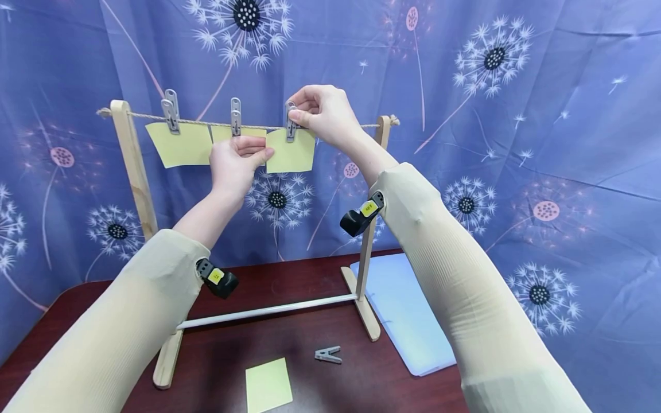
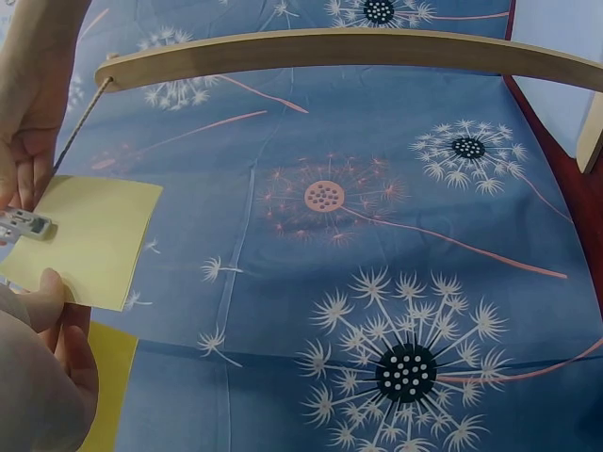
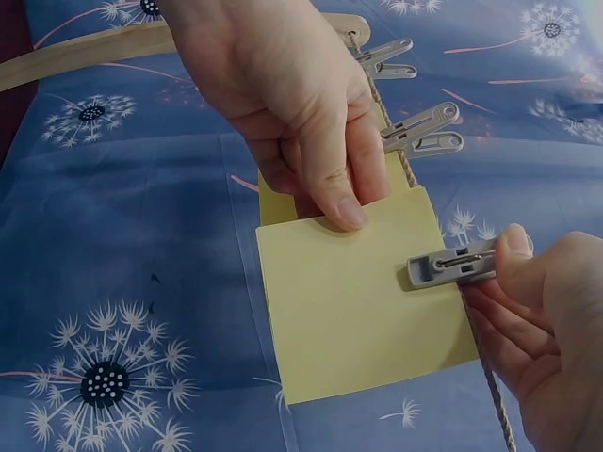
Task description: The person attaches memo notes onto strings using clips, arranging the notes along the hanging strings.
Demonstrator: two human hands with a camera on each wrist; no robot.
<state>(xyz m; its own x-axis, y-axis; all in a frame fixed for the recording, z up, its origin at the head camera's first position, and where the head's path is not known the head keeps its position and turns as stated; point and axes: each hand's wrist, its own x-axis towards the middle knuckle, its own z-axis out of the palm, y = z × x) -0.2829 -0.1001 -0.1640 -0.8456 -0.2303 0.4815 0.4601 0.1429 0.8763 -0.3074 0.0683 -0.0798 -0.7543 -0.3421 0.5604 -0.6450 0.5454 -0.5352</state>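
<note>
My right hand (image 1: 327, 115) pinches a grey clothespin (image 3: 438, 268) between thumb and fingers. The clothespin's jaws sit over the top edge of a yellow paper note (image 3: 349, 301), at the twine (image 1: 356, 125). My left hand (image 1: 232, 166) pinches the left edge of that same note, thumb in front and fingers behind. To its left, a second yellow note (image 1: 222, 133) hangs from another clothespin (image 1: 236, 115), partly hidden by my left hand. At the far left a third note (image 1: 181, 146) hangs under a clothespin (image 1: 171, 112).
A wooden frame (image 1: 135, 172) with a white bottom bar (image 1: 273, 310) carries the twine. On the dark red table (image 1: 217, 367) lie a yellow note (image 1: 268, 385) and a loose clothespin (image 1: 327, 355). A pale blue sheet-like item (image 1: 408, 312) lies right. A flowered curtain (image 1: 594, 172) hangs behind.
</note>
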